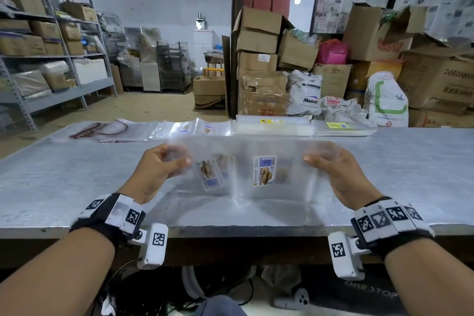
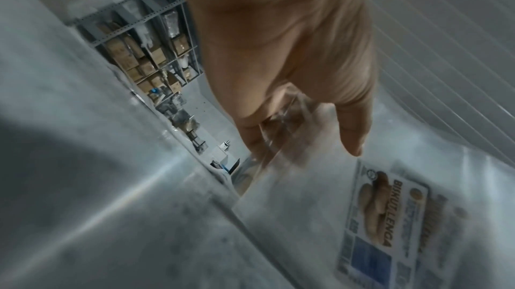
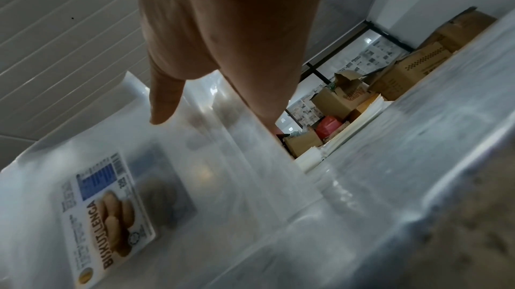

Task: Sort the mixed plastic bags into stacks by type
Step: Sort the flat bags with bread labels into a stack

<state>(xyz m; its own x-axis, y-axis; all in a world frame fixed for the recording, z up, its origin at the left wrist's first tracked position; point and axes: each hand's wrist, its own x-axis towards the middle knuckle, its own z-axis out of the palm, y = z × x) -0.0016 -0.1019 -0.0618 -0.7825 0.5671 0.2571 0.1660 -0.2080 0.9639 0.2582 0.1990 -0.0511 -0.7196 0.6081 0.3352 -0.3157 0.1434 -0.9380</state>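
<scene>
I hold up clear plastic bags (image 1: 246,159) with biscuit labels (image 1: 264,170) over the metal table (image 1: 64,182). My left hand (image 1: 164,161) pinches their left edge, thumb in front and fingers behind the film. My right hand (image 1: 323,161) pinches the right edge the same way. In the left wrist view the left hand (image 2: 301,131) grips a bag (image 2: 320,216) above its label (image 2: 384,221). In the right wrist view the right hand (image 3: 212,104) holds a bag (image 3: 223,172) with its label (image 3: 108,214). The bags are blurred, so their number is unclear.
Along the table's far edge lie stacks of bags: one with a dark cord (image 1: 102,129), small biscuit-labelled bags (image 1: 195,128), a thick stack with a yellow label (image 1: 274,124) and another yellow-labelled stack (image 1: 343,128). Cardboard boxes (image 1: 259,59), sacks (image 1: 387,102) and shelving (image 1: 51,41) stand beyond.
</scene>
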